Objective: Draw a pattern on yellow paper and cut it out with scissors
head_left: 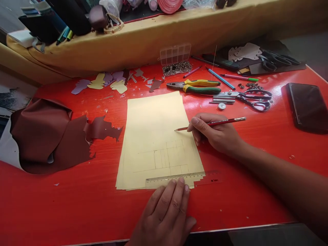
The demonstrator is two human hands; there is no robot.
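A stack of pale yellow paper lies in the middle of the red table, with pencilled rectangles drawn on its lower half. A clear ruler rests across the paper's near edge. My left hand lies flat, its fingertips pressing on the ruler. My right hand pinches a red pencil, its tip hovering over the paper's right side, above the drawn lines.
Brown leather with cut-out edges lies at the left. Paper cut-outs, a bead box, pliers, scissors, pens and small metal parts crowd the far side. A dark phone lies at the right.
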